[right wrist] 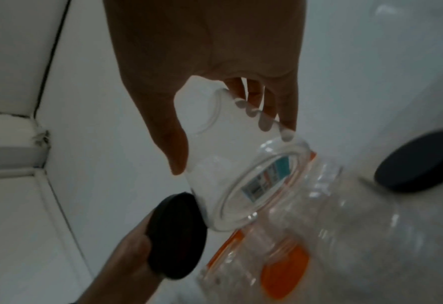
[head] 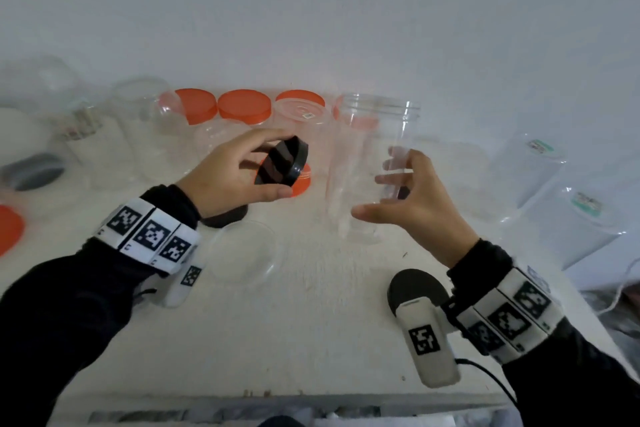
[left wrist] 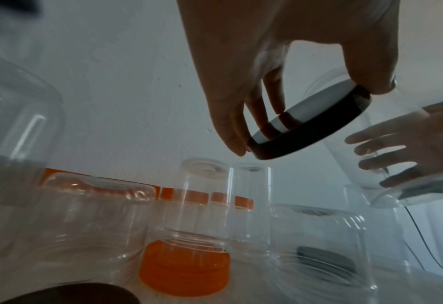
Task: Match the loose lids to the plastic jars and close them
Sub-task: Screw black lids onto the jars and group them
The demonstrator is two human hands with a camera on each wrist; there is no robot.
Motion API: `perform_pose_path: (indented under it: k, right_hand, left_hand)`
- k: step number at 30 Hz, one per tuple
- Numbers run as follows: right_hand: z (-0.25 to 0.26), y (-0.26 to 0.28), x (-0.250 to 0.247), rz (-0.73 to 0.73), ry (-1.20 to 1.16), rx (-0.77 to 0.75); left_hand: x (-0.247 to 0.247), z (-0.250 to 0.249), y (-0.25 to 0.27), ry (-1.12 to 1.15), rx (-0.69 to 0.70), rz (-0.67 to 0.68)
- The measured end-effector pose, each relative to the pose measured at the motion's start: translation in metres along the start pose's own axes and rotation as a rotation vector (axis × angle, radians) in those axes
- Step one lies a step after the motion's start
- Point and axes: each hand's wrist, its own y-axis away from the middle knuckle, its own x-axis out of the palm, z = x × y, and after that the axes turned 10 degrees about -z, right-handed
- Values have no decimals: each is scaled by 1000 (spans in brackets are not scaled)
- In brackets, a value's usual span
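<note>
A tall clear plastic jar is off the table, held around its lower half by my right hand, with its open mouth tilted away from me. In the right wrist view the fingers of that hand wrap the jar. My left hand pinches a black lid by its rim, tilted on edge just left of the jar. The left wrist view shows the same hand and black lid from below. From the right wrist, the lid is almost touching the jar's mouth.
Two more black lids lie on the white table, one under my left hand and one by my right wrist. A clear lid lies near the front. Orange-lidded jars line the back wall. Clear containers stand at the right.
</note>
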Motion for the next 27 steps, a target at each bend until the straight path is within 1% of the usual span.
perform_pose_path:
  k: [2,7,13,21,24,27]
  right_hand:
    - [-3,2,15,51,-10,-3]
    - [-22,4,46,103,17,3]
    - [-45,12,63,158,179,-84]
    - [-58,13,63,235,135,-40]
    - [-59,15,61,222,95,1]
    - [-59,16,59,195,67,3]
  left_hand:
    - [-7,3,6,-5,-22,-38]
    - [-20,12,27,44,-92,-127]
    - [-22,14,42,44,-95,-190]
    - [-10,0,34,20,-30,-182]
    - [-5,-6,27,-38,45,-138]
    - [0,-11,19,-78,106,-91]
